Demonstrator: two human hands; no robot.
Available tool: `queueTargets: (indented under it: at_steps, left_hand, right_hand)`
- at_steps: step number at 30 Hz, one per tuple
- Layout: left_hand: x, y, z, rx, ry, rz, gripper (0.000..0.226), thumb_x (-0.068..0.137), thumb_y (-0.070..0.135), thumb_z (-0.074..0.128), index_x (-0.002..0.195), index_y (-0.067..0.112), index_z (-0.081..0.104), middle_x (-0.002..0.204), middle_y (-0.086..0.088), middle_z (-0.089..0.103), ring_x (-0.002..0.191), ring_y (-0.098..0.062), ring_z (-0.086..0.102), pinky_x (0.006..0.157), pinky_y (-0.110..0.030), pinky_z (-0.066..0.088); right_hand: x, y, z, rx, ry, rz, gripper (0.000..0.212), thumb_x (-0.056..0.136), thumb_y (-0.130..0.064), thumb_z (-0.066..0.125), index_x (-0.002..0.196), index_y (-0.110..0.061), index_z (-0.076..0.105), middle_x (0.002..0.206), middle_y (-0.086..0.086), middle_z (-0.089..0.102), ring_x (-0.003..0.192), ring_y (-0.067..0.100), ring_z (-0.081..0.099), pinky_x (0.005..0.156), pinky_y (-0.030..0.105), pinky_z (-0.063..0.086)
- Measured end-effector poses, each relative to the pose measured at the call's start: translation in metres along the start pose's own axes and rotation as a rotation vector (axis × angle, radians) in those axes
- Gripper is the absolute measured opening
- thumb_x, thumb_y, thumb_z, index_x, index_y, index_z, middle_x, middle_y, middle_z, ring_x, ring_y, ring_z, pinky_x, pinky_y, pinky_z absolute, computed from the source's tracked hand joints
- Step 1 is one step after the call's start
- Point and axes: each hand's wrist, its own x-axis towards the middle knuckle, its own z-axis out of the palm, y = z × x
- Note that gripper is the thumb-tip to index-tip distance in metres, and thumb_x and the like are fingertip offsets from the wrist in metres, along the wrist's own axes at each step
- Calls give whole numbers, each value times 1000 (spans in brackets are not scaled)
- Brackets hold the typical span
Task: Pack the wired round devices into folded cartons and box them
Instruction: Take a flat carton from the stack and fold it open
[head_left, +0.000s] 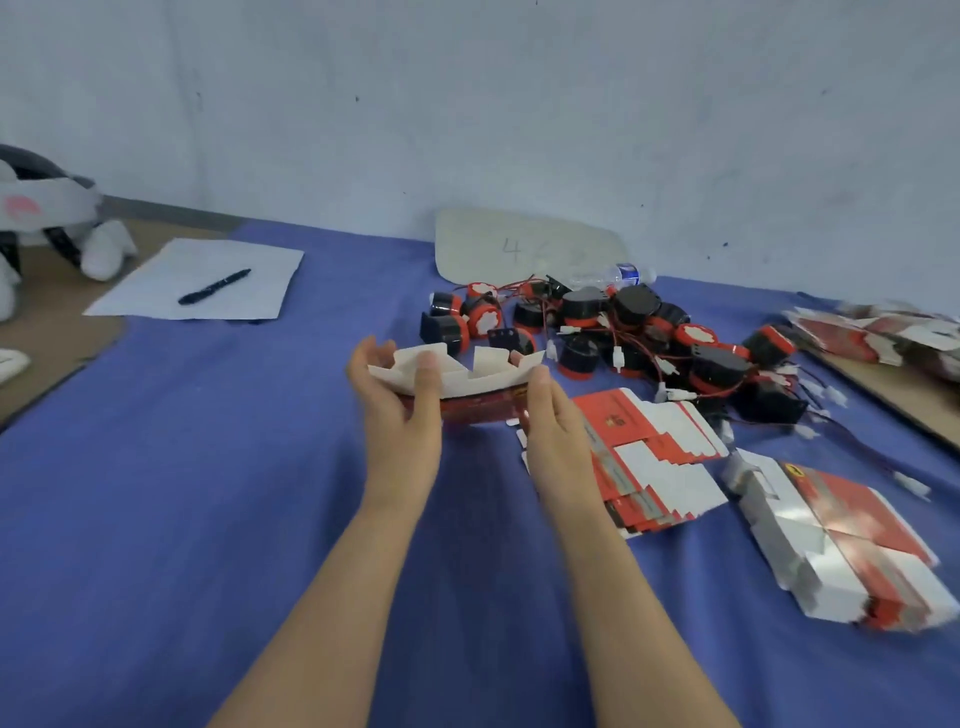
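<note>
Left hand (400, 410) and right hand (556, 431) are holding one carton (467, 387) above the middle of the blue table (208, 467). Each is pinching one end, thumb on the near face, with the white flaps pointing up. Wired round devices (623, 332) are lying heaped just beyond, toward the far edge. Flat cartons (649, 467) are lying stacked near the right edge. A pen (214, 287) is resting on paper (156, 291) at the far left.

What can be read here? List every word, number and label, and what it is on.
"4": handwritten on the whitish board; fainter marks beside it unreadable.
Label on water bottle: too blurred.
Print on flat cartons and held carton: too blurred.
Pink mark on headset: unreadable.
</note>
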Motion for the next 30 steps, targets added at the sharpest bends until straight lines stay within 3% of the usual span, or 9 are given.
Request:
queueTargets:
  at_steps: [4, 6, 8, 11, 15, 17, 20, 25, 30]
  left_hand:
    - [-2, -8, -6, 129, 20, 38, 42, 95, 3, 44, 133, 15, 30, 130, 3, 40, 118, -16, 48, 92, -20, 43]
    - [-4, -6, -5, 136, -50, 52, 42, 90, -5, 43, 122, 22, 37, 123, 4, 47, 113, -16, 53, 84, -20, 48]
    - [-10, 0, 0, 54, -171, 23, 44, 90, -7, 45, 115, 29, 44, 118, 9, 53, 104, -1, 57, 74, -17, 53]
    - [-13, 6, 7, -105, -258, -71, 35, 95, 6, 49, 114, 35, 52, 118, 11, 58, 91, 10, 61, 60, -10, 51]
    - [-7, 7, 5, -201, -239, -188, 36, 88, 37, 45, 122, 29, 53, 125, 3, 61, 110, -12, 60, 87, -30, 52]
    - [-9, 7, 4, -103, -236, -125, 24, 97, 37, 40, 116, 33, 54, 111, 21, 63, 102, -3, 62, 77, -20, 51]
    - [-11, 3, 5, -55, -198, -84, 25, 102, 33, 33, 115, 32, 54, 92, 36, 60, 85, 12, 59, 66, -9, 47]
    - [-17, 2, 8, -40, -272, -111, 46, 93, 60, 29, 130, 38, 46, 126, 24, 51, 111, 14, 46, 87, -5, 38]
    - [-19, 0, 8, 112, -356, -96, 41, 104, 31, 27, 145, 39, 24, 134, 28, 31, 120, 13, 34, 85, 9, 25]
  right_hand:
    - [-5, 10, 6, -70, -6, -60, 27, 102, -32, 38, 118, -27, 59, 109, -25, 64, 100, -16, 55, 82, 1, 40]
    - [-6, 12, 9, -107, -11, -97, 28, 100, -33, 43, 127, -30, 50, 102, -39, 57, 97, -24, 51, 81, -1, 37]
    - [-6, 14, 11, -122, -33, -104, 43, 99, -36, 44, 141, -28, 40, 109, -40, 52, 101, -24, 48, 87, 3, 38]
    - [-8, 16, 12, -125, -49, -101, 48, 96, -43, 48, 141, -27, 42, 112, -30, 59, 105, -11, 55, 92, 19, 44]
    - [-3, 12, 0, -42, -46, -55, 68, 83, -46, 63, 144, -33, 36, 126, -17, 59, 113, 6, 59, 97, 29, 48]
    - [-2, 11, -4, 23, -92, -16, 60, 87, -35, 66, 142, -32, 40, 120, -16, 63, 111, 7, 61, 95, 28, 49]
    - [-4, 12, -1, 5, -58, 15, 29, 92, -18, 60, 114, -38, 59, 107, -13, 68, 102, 8, 63, 87, 24, 51]
    - [-9, 11, 6, 47, -13, 45, 55, 87, 4, 46, 108, -46, 53, 121, -8, 63, 112, 6, 57, 94, 24, 48]
    - [-8, 12, 7, 126, 33, 66, 54, 92, 6, 38, 124, -35, 53, 135, -7, 56, 126, 8, 50, 108, 32, 41]
